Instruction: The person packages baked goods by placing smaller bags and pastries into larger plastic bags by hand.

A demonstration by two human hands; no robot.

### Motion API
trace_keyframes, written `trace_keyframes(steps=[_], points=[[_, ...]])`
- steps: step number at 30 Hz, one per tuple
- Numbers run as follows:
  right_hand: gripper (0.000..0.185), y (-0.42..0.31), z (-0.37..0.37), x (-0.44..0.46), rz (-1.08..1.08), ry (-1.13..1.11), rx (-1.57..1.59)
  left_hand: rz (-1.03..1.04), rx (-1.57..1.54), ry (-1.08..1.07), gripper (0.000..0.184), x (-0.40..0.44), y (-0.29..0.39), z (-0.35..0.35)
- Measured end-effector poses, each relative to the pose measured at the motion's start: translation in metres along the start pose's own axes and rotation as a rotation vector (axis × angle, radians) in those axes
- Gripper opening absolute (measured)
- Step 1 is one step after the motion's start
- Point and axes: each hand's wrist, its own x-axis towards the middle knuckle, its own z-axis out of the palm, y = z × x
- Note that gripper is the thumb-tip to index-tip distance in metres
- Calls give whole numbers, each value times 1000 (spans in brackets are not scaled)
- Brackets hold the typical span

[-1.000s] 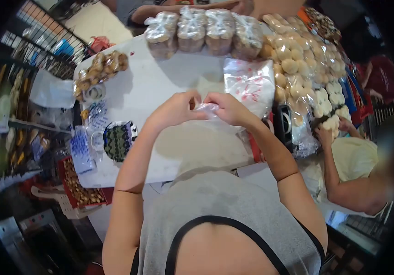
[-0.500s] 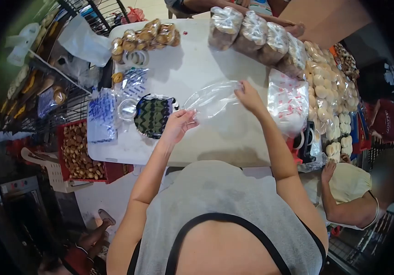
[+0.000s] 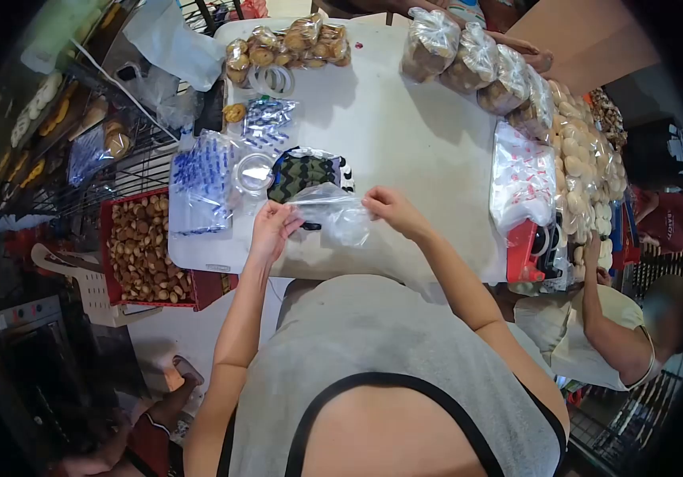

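A clear plastic bag (image 3: 333, 215) is stretched between my hands above the table's near side. Its left end is pinched in my left hand (image 3: 272, 226), and my right hand (image 3: 389, 208) grips the other end. Loose film hangs between them, puffed out toward my right hand. Just beyond the bag lies a dark green and black zigzag-patterned pouch (image 3: 303, 175), partly covered by the film. To its left are a roll of clear tape (image 3: 254, 174) and flat plastic bags with blue print (image 3: 205, 179).
Bagged buns (image 3: 429, 52) line the white table's (image 3: 413, 159) far right, beside red-printed bags (image 3: 523, 175) and many pale rolls (image 3: 580, 159). Bagged pastries (image 3: 290, 48) sit far left. A red crate (image 3: 147, 254) of small breads stands left. A co-worker (image 3: 616, 326) is at the right.
My hands have come closer together, and the bag between them is now slack and bunched instead of spread wide. My right hand moved left and nearer my body. The view has shifted.
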Motion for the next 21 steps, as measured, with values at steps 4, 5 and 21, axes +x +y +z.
trace_keyframes(steps=[4,5,21], points=[[47,54,28,72,-291,477,-373,-36,142,9,11,-7,6,-12],[47,47,33,81,-296,471,-371,-25,137,2,11,-6,5,-11],[75,-93,6,14,-541,44,-860,143,638,-191,8,30,55,86]])
